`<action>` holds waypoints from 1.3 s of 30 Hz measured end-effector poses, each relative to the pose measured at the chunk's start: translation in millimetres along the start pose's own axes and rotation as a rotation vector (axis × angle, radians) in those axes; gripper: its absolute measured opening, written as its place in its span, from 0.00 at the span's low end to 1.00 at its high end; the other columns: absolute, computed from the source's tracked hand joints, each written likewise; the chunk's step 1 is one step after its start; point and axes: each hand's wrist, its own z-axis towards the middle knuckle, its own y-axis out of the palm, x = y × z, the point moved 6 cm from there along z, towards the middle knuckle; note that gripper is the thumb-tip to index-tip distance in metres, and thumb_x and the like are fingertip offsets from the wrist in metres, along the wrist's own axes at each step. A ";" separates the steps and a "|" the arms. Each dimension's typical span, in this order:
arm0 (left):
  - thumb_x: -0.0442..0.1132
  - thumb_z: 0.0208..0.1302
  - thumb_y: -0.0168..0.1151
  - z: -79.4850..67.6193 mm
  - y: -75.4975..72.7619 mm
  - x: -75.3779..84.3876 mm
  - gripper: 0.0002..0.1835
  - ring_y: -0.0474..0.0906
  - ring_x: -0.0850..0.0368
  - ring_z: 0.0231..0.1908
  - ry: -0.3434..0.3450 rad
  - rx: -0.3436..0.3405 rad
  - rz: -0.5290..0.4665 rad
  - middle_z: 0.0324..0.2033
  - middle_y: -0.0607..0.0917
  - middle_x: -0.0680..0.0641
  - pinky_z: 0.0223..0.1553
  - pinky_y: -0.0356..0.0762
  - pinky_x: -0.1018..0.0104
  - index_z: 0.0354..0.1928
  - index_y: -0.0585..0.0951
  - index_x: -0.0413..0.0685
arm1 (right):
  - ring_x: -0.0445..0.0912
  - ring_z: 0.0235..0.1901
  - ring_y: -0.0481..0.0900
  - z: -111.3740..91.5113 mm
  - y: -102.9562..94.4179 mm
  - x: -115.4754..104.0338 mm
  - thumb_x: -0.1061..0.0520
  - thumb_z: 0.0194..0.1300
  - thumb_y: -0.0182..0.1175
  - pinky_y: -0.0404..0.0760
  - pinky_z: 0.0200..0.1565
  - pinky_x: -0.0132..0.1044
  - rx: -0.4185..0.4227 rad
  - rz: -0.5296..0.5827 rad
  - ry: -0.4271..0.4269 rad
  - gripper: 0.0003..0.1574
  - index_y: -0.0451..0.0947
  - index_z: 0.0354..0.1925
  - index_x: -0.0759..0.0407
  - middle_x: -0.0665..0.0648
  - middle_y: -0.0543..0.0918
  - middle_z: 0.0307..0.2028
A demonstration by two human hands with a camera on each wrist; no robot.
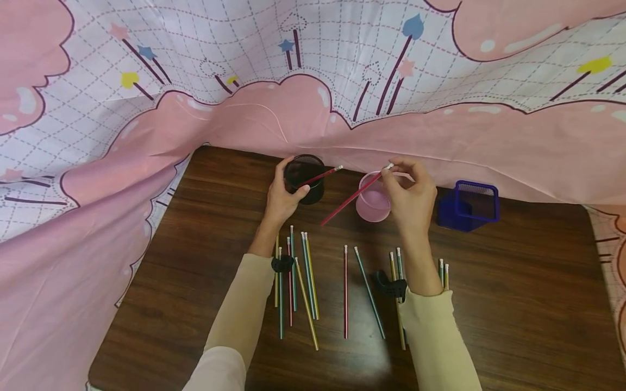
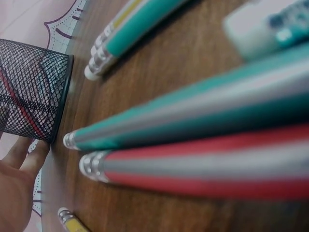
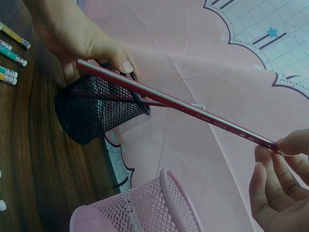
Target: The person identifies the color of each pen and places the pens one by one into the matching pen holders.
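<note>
L hand (image 1: pixel 283 200) grips black cup (image 1: pixel 313 194), upper ctr of frame, w/ 1 red pencil (image 1: pixel 324 175) in it; R hand's (image 1: pixel 414 198) fingers pinch 2nd pencil (image 1: pixel 349 200) at ctr, near pink cup (image 1: pixel 371 212).

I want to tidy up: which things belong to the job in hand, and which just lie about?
In use:
black cup, held by left hand
red pencil inside it
second red pencil, pinched by right hand

Seemingly idle:
pink cup
blue holder
loose pencils, maybe needed

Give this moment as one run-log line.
left hand: holds black cup | right hand: pinches red pencil | in black cup: another red pencil
</note>
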 end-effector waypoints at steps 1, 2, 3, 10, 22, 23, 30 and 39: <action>0.51 0.54 0.72 -0.1 0.0 -0.3 0.44 0.78 0.46 0.54 -0.002 0.000 -0.001 0.59 0.78 0.43 0.55 0.72 0.43 0.71 0.61 0.76 | 0.39 0.25 0.82 0.1 0.1 0.0 0.66 0.60 0.68 0.81 0.34 0.27 0.003 0.004 -0.002 0.14 0.82 0.44 0.70 0.52 0.82 0.32; 0.50 0.54 0.72 0.1 0.0 -0.5 0.44 0.78 0.46 0.54 -0.001 0.001 -0.001 0.59 0.78 0.43 0.56 0.72 0.42 0.71 0.61 0.75 | 0.39 0.25 0.82 0.0 0.0 -0.4 0.66 0.59 0.69 0.81 0.34 0.27 0.005 0.007 -0.004 0.13 0.82 0.44 0.69 0.52 0.82 0.32; 0.50 0.54 0.72 0.3 0.0 -0.7 0.44 0.78 0.46 0.54 -0.001 0.001 -0.002 0.59 0.78 0.43 0.56 0.71 0.42 0.71 0.61 0.75 | 0.40 0.26 0.83 0.3 0.1 -0.7 0.66 0.59 0.69 0.81 0.34 0.28 0.005 0.008 -0.010 0.13 0.82 0.44 0.68 0.52 0.82 0.32; 0.47 0.55 0.72 0.3 -0.3 -1.3 0.44 0.78 0.46 0.55 -0.011 0.002 -0.013 0.59 0.78 0.42 0.56 0.72 0.44 0.71 0.61 0.76 | 0.42 0.25 0.83 5.7 2.6 -3.2 0.68 0.60 0.68 0.82 0.36 0.29 0.022 0.056 -0.031 0.12 0.82 0.43 0.70 0.53 0.81 0.32; 0.42 0.55 0.73 0.1 -0.3 -0.3 0.44 0.77 0.42 0.56 0.015 0.003 -0.044 0.60 0.77 0.41 0.57 0.72 0.45 0.71 0.62 0.71 | 0.43 0.25 0.84 14.5 14.3 -13.5 0.70 0.60 0.65 0.82 0.36 0.31 0.028 0.127 -0.062 0.09 0.81 0.41 0.68 0.55 0.80 0.32; 0.42 0.54 0.73 0.3 0.1 0.3 0.44 0.77 0.42 0.56 0.018 0.004 -0.046 0.60 0.77 0.41 0.57 0.72 0.44 0.71 0.62 0.71 | 0.43 0.26 0.84 14.7 14.9 -14.1 0.70 0.60 0.65 0.82 0.36 0.30 0.030 0.129 -0.061 0.09 0.82 0.41 0.67 0.55 0.80 0.32; 0.41 0.56 0.72 0.2 1.3 3.2 0.44 0.78 0.43 0.55 0.020 -0.009 -0.065 0.61 0.76 0.41 0.56 0.74 0.44 0.72 0.61 0.70 | 0.44 0.27 0.84 16.3 17.6 -17.4 0.69 0.60 0.66 0.81 0.36 0.31 0.059 0.145 -0.097 0.09 0.82 0.41 0.66 0.54 0.81 0.32; 0.44 0.56 0.73 0.4 1.2 0.8 0.43 0.79 0.46 0.55 0.016 -0.006 -0.073 0.60 0.77 0.42 0.56 0.75 0.48 0.72 0.61 0.68 | 0.46 0.27 0.84 17.6 18.5 -17.4 0.71 0.59 0.65 0.81 0.38 0.32 0.098 0.237 -0.082 0.10 0.83 0.42 0.67 0.56 0.81 0.32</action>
